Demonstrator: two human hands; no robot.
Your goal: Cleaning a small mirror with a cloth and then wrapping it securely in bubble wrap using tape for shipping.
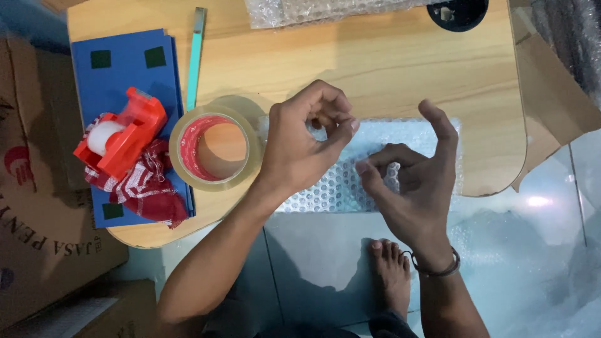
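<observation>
A low wooden table (388, 62) carries everything. On its near edge lies a bubble-wrapped parcel (350, 181), the landmark here. Left of the parcel sits a clear tape roll (216, 150); farther left, a blue folder (128, 69) bears a red tape dispenser (122, 138) and a red-and-white cloth (144, 184). The left hand (303, 144) hovers over the parcel's left end, fingertips pinched together; what they pinch cannot be told. The right hand (416, 181) presses curled fingers on the parcel's middle.
</observation>
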